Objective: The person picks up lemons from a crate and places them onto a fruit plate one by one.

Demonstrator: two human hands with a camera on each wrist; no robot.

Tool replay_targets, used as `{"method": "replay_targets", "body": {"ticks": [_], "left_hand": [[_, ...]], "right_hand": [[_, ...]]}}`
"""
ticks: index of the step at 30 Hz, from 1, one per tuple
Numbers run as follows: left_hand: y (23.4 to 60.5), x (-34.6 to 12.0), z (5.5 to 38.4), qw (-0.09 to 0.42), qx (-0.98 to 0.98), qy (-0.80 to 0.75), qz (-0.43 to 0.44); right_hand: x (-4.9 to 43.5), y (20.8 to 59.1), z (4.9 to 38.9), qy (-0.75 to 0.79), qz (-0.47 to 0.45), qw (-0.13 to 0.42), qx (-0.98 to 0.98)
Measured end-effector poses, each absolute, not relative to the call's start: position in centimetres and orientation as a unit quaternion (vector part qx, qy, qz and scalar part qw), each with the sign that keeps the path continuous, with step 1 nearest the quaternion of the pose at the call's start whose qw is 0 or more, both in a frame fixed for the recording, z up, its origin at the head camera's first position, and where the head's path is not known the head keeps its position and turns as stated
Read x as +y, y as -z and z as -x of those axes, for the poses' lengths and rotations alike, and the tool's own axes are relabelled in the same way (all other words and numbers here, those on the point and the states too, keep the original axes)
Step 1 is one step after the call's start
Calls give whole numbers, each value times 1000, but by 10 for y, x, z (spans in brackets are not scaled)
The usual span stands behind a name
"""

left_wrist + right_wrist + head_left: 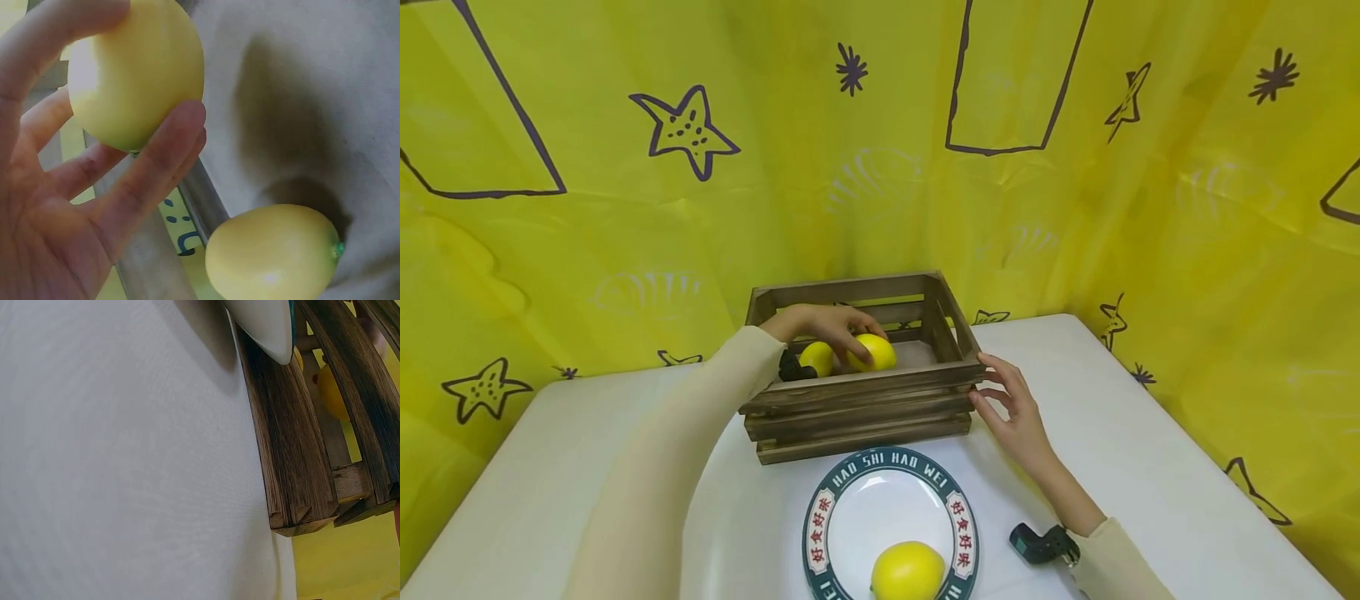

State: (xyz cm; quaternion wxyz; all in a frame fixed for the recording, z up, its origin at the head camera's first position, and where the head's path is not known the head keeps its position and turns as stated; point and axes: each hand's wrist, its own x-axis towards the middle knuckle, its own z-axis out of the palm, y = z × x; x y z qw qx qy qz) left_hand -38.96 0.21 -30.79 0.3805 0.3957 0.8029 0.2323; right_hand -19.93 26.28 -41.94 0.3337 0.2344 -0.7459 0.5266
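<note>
In the head view my left hand (831, 325) reaches over the front of a slatted wooden crate (857, 408). It holds a yellow lemon (878, 353) between thumb and fingers, just above the crate floor as the left wrist view shows. A second lemon (275, 250) with a green tip lies on that floor below the hand. At the crate's front right corner my right hand (1015, 412) grips the wood, fingers at the rim and side and thumb near the front slat. A third lemon (908, 572) rests on a round plate (887, 457) with a green patterned rim.
The plate stands on a white table (1120, 400), close in front of the crate. Behind and to the right hangs a yellow curtain (790, 167) with dark starfish drawings. A black wrist device (1041, 544) sits at my right wrist.
</note>
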Motion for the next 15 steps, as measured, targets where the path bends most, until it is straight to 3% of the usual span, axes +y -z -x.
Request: {"method": "replay_targets", "body": {"ticks": [15], "left_hand": [[303, -2, 391, 331, 797, -288, -414]], "right_hand": [[263, 417, 199, -526, -234, 333, -747]]}}
